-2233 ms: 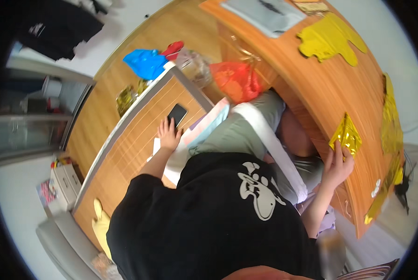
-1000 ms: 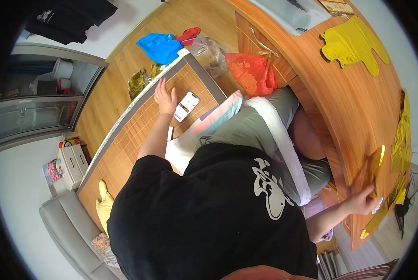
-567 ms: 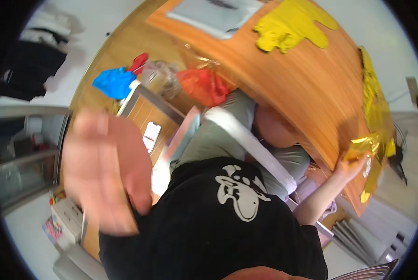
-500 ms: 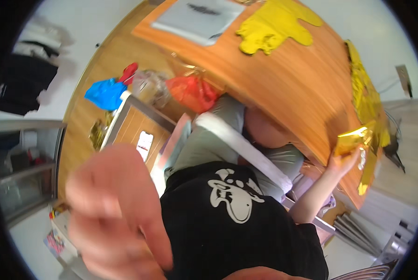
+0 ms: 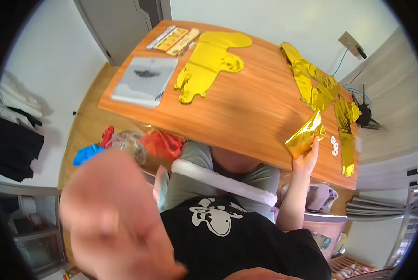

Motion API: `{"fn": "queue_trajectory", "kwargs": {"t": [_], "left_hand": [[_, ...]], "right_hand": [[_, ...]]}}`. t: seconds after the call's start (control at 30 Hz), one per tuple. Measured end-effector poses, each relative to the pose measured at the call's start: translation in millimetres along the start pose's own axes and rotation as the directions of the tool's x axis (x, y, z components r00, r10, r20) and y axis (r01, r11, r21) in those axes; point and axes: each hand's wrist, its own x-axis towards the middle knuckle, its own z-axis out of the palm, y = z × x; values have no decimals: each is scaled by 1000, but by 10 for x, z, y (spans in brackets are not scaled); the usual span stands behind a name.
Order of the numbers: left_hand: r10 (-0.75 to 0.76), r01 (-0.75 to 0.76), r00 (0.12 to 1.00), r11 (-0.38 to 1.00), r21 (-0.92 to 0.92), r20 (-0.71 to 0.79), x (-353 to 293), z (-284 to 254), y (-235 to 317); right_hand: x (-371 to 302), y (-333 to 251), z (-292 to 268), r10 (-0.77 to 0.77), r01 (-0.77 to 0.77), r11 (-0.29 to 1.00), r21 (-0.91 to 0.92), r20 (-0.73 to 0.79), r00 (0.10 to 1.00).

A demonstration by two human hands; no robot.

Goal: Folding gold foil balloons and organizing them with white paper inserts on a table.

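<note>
My right hand [image 5: 305,160] grips a folded piece of shiny gold foil [image 5: 307,136] over the right part of the wooden table [image 5: 246,123]. Beside that hand lie some small white rings [image 5: 334,146] and a long gold foil strip [image 5: 345,135]. Large and blurred, my left hand [image 5: 118,217] is raised close to the camera at the lower left. Its fingers look bent, but the blur hides whether they hold anything. Across the table, a flat yellow foil balloon [image 5: 211,63] is spread out near a clear plastic sleeve [image 5: 146,84] with a dark emblem.
A crumpled gold foil balloon [image 5: 311,79] lies at the back right, near a wall socket [image 5: 351,43] with cables. Printed packets [image 5: 176,39] sit at the far left corner. Below the table's left edge are red [image 5: 162,143] and blue [image 5: 87,154] plastic bags.
The view has tilted up and shifted, so more of the table and the far wall shows. My right hand still holds the gold foil, now more upright. My left hand remains raised and blurred.
</note>
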Motion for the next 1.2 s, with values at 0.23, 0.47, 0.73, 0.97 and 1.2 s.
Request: {"fn": "queue_trajectory", "kwargs": {"t": [0.23, 0.47, 0.73, 0.97, 1.2], "left_hand": [[-917, 875, 362, 397, 278, 169, -1984, 1370, -1457], [-943, 622, -81, 204, 756, 321, -3457, 1731, -2003], [-824, 643, -417, 31, 765, 384, -3442, 1886, -2070], [-842, 761, -383, -53, 647, 380, -3501, 1808, -2093], [-881, 804, -324, -63, 591, 346, -3647, 1787, -2189]], "right_hand": [[44, -63, -150, 7, -6, 1000, -22, 57, 998], [84, -24, -91, -4, 7, 998, -59, 47, 999], [91, -36, -145, -33, 34, 997, -63, 17, 999], [16, -15, -71, -49, 54, 996, -74, 61, 997], [32, -9, -64, -55, 60, 997, -58, 76, 996]]}}
